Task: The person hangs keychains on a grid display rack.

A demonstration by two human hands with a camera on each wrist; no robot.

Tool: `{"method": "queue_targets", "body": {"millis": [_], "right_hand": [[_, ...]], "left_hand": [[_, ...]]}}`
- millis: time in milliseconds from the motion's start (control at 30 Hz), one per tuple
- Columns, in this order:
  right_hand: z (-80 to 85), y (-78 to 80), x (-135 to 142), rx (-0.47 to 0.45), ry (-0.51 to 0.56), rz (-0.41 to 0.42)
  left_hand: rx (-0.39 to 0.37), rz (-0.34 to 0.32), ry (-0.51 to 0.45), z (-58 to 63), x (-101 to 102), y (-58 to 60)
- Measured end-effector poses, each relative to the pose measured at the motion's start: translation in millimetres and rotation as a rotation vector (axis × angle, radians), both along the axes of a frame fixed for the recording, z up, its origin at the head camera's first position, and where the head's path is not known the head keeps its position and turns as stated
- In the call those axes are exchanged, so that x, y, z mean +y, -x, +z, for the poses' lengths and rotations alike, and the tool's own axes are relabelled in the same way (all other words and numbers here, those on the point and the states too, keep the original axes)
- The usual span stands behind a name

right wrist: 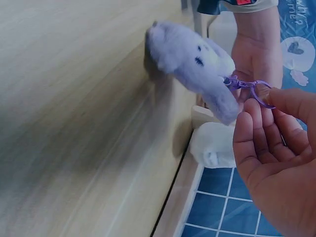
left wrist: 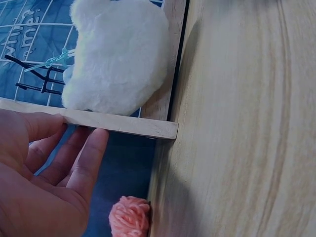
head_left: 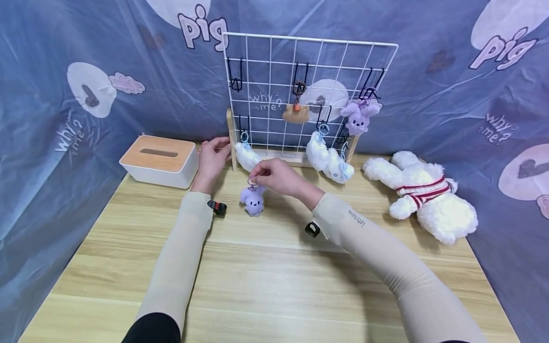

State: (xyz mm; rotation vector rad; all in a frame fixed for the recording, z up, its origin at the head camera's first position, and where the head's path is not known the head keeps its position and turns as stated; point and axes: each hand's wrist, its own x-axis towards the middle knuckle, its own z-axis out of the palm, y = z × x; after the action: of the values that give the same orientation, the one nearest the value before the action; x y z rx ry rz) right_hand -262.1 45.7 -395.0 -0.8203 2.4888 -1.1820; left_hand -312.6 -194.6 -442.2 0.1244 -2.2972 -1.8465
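Observation:
My right hand (head_left: pixel 279 176) pinches the purple ring of a purple plush keychain (head_left: pixel 253 201) between thumb and finger; the plush hangs just above the tabletop, in front of the rack. My left hand (head_left: pixel 213 155) holds the wooden side post (left wrist: pixel 123 123) of the white wire grid rack (head_left: pixel 310 38), its thumb and fingertips at the post's edge. Close beside that post, a white plush keychain (left wrist: pixel 118 54) hangs from a black hook, partly covered by my right hand in the head view. In the right wrist view the purple plush (right wrist: pixel 187 59) tilts, with my left hand behind it.
Other keychains on the rack are a brown plush (head_left: pixel 296 114), a purple plush (head_left: pixel 358 116) and white plushes (head_left: pixel 328 159). A tissue box (head_left: pixel 158 162) stands left. Right lies a white stuffed toy (head_left: pixel 429 195) in a striped sweater. A pink yarn ball (left wrist: pixel 129 217) sits near my left hand.

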Motion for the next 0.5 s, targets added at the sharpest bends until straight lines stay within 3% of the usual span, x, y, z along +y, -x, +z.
{"method": "queue_targets", "body": {"millis": [500], "right_hand": [[28.7,1.1,-6,0.046,0.032,-0.002]], "left_hand": [[0.005,-0.008,-0.004,0.2,-2,0.5]]}}
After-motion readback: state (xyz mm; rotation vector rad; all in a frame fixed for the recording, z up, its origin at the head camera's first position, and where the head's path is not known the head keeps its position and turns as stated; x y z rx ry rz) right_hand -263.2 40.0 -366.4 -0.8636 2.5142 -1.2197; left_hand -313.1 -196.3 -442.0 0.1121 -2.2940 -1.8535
